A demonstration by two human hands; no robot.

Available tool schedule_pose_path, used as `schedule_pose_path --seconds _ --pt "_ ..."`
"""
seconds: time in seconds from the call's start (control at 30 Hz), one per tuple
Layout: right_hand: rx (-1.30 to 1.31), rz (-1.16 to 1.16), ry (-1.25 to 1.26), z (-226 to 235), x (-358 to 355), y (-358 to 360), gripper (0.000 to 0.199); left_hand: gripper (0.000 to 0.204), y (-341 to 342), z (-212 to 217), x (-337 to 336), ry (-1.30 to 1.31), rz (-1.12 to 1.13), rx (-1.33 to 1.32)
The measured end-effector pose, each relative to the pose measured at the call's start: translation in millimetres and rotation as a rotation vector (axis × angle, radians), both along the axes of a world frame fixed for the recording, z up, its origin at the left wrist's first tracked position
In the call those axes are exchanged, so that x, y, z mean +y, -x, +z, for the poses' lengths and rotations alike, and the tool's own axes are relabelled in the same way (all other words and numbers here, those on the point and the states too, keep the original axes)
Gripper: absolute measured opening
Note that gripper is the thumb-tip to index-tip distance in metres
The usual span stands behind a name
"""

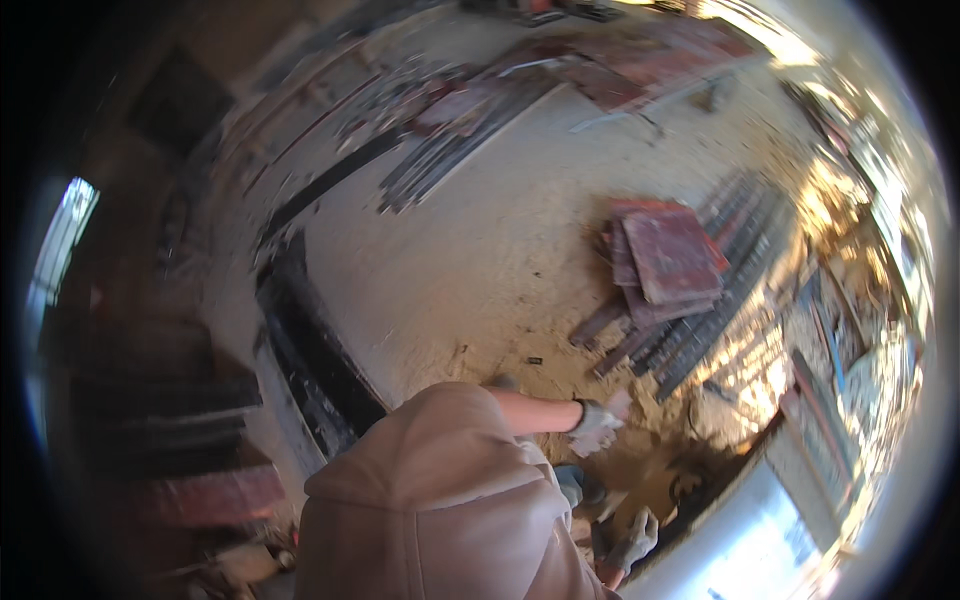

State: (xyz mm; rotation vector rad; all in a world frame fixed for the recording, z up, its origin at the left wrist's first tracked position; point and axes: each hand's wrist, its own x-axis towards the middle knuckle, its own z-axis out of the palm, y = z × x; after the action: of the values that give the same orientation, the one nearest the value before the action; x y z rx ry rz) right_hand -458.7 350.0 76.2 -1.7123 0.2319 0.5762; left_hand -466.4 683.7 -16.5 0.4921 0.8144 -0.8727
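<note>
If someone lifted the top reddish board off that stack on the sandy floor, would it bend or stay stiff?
The top reddish board looks flat and rigid, so it probably stays stiff. It is broad, so likely heavy and awkward. Its dusty, worn face probably grips gloves well.

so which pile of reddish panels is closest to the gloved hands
The small stack of red panels on the sandy floor just beyond the upper gloved hand; the other reddish sheets lie far off by the wall.

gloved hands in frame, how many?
2. One gloved hand sits right of centre at the end of a bare forearm; the other gloved hand is lower, near the bottom edge. More could be hidden behind the hooded top.
</note>
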Motion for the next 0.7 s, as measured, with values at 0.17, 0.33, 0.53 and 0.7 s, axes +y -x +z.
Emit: schedule_pose_path --seconds 0.17,0.33,0.53,0.7 --pt "0.007 0.238 0.327 -78 47 -8 0.021 0.047 245 -44 304 -0.55 0.702 0.243" --pt "-0.225 0.86 0.56 -115 115 -9 0.024 0.043 567 91 587 -1.548 1.191 0.466" --pt "-0.026 0.706 0.936 -107 271 -14 0.034 0.04 705 116 701 -2.229 0.804 0.99" --pt "0.058 0.724 0.954 -118 407 -53 0.038 0.059 515 -35 603 -1.47 1.103 0.968"
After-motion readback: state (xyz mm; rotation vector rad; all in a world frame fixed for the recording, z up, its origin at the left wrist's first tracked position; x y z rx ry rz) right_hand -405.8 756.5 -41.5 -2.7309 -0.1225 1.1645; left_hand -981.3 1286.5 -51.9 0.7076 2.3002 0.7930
